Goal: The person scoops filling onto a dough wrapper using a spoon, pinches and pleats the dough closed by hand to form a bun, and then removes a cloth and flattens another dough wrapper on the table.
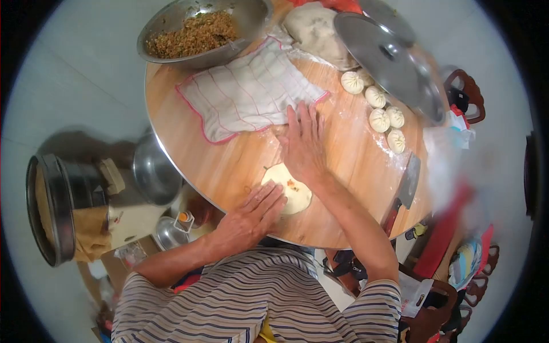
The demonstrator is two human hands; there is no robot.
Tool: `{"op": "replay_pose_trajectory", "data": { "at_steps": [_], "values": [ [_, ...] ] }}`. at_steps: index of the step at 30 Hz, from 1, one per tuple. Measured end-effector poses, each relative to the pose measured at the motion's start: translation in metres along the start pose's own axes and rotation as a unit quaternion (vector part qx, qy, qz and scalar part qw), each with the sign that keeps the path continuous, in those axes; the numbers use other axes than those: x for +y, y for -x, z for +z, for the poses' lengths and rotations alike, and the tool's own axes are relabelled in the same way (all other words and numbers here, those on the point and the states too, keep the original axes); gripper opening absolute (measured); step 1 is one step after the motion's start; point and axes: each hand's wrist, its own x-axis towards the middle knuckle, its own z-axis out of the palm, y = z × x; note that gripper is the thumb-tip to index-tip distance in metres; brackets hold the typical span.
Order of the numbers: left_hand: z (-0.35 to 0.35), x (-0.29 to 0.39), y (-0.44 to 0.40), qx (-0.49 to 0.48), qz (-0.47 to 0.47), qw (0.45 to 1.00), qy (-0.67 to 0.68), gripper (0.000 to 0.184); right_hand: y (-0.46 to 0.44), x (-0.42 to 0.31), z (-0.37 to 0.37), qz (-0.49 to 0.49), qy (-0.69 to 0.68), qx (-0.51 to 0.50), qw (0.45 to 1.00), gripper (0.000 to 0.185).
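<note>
A flat round of pale dough (296, 200) lies near the front edge of the round wooden table, with a few small orange-brown bits on its surface. My left hand (254, 207) rests flat with its fingertips over the left side of this dough, fingers extended. Just beyond the dough, my right hand (304, 143) stretches forward, fingers straight, its tips at the lower edge of a white cloth (240, 94) with pink lines. What lies under the right palm is hidden.
A metal bowl (243, 48) of minced filling stands at the back left. Pleated buns (379, 120) sit right of centre, near a large metal lid (394, 63) and a covered lump (317, 34). A cleaver (409, 180) lies at the right edge. Flour dusts the wood (343, 166).
</note>
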Motion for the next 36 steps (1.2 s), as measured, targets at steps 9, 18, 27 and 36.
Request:
{"op": "replay_pose_trajectory", "data": {
  "at_steps": [9, 18, 27, 36],
  "values": [
    [0.002, -0.001, 0.002, -0.004, 0.008, 1.000, -0.028, 0.066, -0.039, -0.031, -0.006, -0.084, -0.027, -0.016, 0.996, 0.081],
    [0.002, 0.001, -0.002, 0.016, 0.002, 1.000, -0.026, 0.068, -0.031, -0.027, -0.005, 0.061, -0.142, 0.019, 0.988, 0.049],
    [0.010, 0.025, 0.006, -0.002, -0.070, 0.993, 0.093, 0.084, 0.082, -0.022, -0.091, 0.383, -0.234, -0.147, 0.882, 0.027],
    [0.034, 0.068, 0.007, 0.038, -0.089, 0.975, 0.202, 0.089, 0.076, -0.009, -0.091, 0.305, -0.188, -0.163, 0.919, 0.023]
  ]
}}
